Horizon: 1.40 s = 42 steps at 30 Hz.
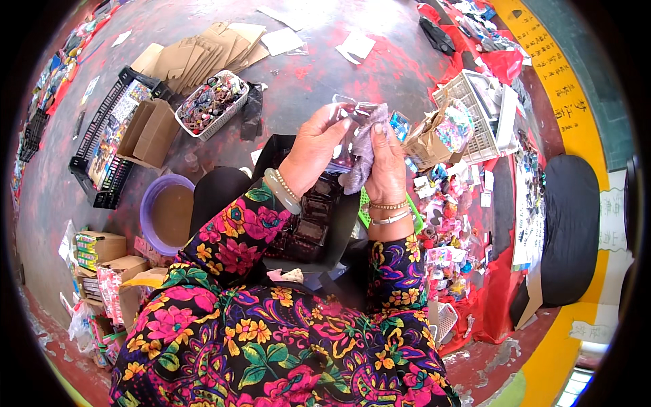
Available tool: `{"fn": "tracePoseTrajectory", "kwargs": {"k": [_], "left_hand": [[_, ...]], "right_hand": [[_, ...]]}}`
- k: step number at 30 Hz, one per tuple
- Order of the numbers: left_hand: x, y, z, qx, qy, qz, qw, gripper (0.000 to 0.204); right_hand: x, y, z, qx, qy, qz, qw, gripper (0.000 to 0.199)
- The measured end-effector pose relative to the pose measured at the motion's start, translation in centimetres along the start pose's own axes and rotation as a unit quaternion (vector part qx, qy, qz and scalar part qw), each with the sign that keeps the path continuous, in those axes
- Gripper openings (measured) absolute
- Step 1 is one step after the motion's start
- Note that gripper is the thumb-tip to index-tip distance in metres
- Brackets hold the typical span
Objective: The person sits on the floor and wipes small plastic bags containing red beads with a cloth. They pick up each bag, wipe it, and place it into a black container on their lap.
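Observation:
My left hand (pixel 310 152) grips a clear, thin-walled plastic piece (pixel 342 107), perhaps a small case, between thumb and fingers. In my right hand (pixel 389 166) a greyish-purple cloth (pixel 363 157) is pinched, its folds pressed against the side of the plastic piece and its end hanging down. Both hands are raised close together above a black bin (pixel 274 150). Inside the bin lie several dark, shiny plastic cases (pixel 310 227), partly covered by my left forearm. Part of a bright green basket (pixel 416 218) shows beside my right wrist.
To the left stand a purple basin (pixel 147 216) of brownish water, an open cardboard box (pixel 146 136), a black crate (pixel 85 166) and a white basket (pixel 203 134) of small items. Flattened cardboard (pixel 203 57) lies farther off. Right are a cream basket (pixel 481 142) and scattered small packets (pixel 447 258).

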State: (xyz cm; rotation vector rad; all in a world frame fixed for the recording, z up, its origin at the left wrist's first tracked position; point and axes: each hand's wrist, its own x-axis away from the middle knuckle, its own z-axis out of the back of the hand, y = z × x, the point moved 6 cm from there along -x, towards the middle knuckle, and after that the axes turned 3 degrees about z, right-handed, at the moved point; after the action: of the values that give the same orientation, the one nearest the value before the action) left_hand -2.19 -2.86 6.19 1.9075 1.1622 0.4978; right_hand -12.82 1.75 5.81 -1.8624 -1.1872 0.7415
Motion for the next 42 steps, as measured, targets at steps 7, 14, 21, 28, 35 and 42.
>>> {"fn": "tracePoseTrajectory", "kwargs": {"k": [7, 14, 21, 28, 35, 42], "left_hand": [[-0.1, -1.5, 0.0, -0.051, -0.029, 0.021, 0.998, 0.019], [-1.1, -0.2, 1.2, -0.087, -0.045, 0.014, 0.995, 0.015], [-0.7, -1.3, 1.1, -0.413, -0.085, -0.004, 0.907, 0.017], [-0.3, -0.5, 0.2, -0.365, -0.111, -0.008, 0.924, 0.016], [0.0, -1.1, -0.7, -0.298, -0.121, -0.020, 0.947, 0.029], [0.2, 0.0, -0.2, -0.199, -0.055, 0.051, 0.977, 0.043]], "right_hand": [[-0.5, -0.1, 2.1, 0.090, 0.070, 0.052, 0.992, 0.020], [-2.3, -2.0, 7.2, -0.031, 0.093, 0.018, 0.995, 0.038], [-0.2, -3.7, 0.2, 0.447, -0.127, 0.217, 0.858, 0.028], [0.5, -4.1, -0.3, 0.507, -0.017, 0.248, 0.825, 0.013], [0.2, -4.0, 1.7, 0.403, 0.104, 0.250, 0.874, 0.021], [-1.5, -4.0, 6.5, 0.080, 0.208, 0.113, 0.968, 0.026]]}}
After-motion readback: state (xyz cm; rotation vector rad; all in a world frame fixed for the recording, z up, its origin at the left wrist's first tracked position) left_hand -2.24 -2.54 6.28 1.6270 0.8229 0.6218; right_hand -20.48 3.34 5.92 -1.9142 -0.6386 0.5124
